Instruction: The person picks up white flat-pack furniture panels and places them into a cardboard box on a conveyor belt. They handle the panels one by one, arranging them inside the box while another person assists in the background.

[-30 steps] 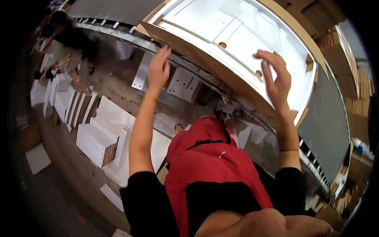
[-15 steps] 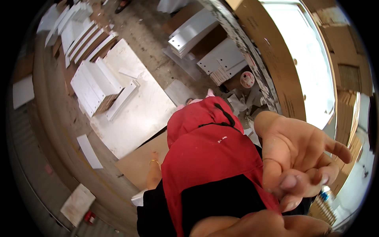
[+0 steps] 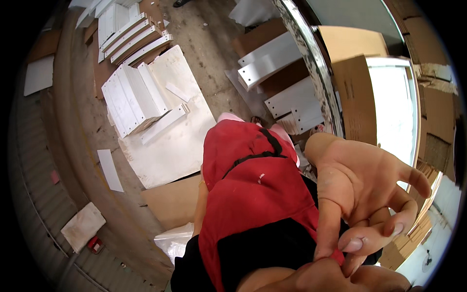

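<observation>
My right hand is raised close at the right, palm showing. Its little finger sticks out while the others curl in, and its thumb and forefinger come together beside a bit of red cloth near my chest; whether they grip it I cannot make out. I wear a red apron with a black strap across it, over a black top. My left forearm hangs down along the apron's left side. The apron's edge hides my left hand and its fingers.
White drilled panels are stacked on a pale board at left, with more stacks behind. Further white panels lie on the floor ahead. A large cardboard box stands at right. A clear plastic bag lies by my left side.
My view has swung, so the stacks sit further right and the box lower. My left forearm has drawn in behind the apron. My right hand keeps nearly the same curled pose.
</observation>
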`<state>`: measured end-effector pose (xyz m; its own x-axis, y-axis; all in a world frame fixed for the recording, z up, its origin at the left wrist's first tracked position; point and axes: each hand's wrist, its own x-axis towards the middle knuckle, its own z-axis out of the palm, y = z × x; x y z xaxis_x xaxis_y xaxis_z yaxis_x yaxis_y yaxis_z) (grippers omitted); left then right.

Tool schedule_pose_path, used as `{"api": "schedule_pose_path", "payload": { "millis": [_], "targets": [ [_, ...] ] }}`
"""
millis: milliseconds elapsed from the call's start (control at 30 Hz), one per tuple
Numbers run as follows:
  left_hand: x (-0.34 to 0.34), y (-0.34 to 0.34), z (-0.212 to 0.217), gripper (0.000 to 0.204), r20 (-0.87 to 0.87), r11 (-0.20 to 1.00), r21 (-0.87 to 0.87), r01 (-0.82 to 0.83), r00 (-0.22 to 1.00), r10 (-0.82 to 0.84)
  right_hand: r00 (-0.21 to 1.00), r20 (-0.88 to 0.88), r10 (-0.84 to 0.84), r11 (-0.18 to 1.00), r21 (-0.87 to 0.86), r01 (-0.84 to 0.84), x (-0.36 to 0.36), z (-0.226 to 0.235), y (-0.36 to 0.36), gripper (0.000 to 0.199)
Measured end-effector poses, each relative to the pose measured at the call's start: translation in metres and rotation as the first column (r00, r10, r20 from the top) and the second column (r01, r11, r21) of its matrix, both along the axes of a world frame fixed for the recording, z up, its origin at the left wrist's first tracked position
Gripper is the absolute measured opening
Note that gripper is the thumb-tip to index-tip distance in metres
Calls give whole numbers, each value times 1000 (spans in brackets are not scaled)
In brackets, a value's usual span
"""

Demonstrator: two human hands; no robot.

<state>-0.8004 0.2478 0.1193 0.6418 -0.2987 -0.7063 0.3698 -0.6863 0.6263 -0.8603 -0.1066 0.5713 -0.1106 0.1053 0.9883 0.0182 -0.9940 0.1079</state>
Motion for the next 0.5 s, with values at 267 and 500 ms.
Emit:
{"api": "schedule_pose_path", "payload": {
  "millis": [267,500],
  "targets": [
    [104,23,-44,32,-109,968,146,-202,970,219,934,-281,221,975,99,-201,210,-45,-56,26],
    [278,24,-78,31,16,973,213,82,996,-88,512,-766,389,902,430,-43,413,-180,-127,29]
  ]
}}
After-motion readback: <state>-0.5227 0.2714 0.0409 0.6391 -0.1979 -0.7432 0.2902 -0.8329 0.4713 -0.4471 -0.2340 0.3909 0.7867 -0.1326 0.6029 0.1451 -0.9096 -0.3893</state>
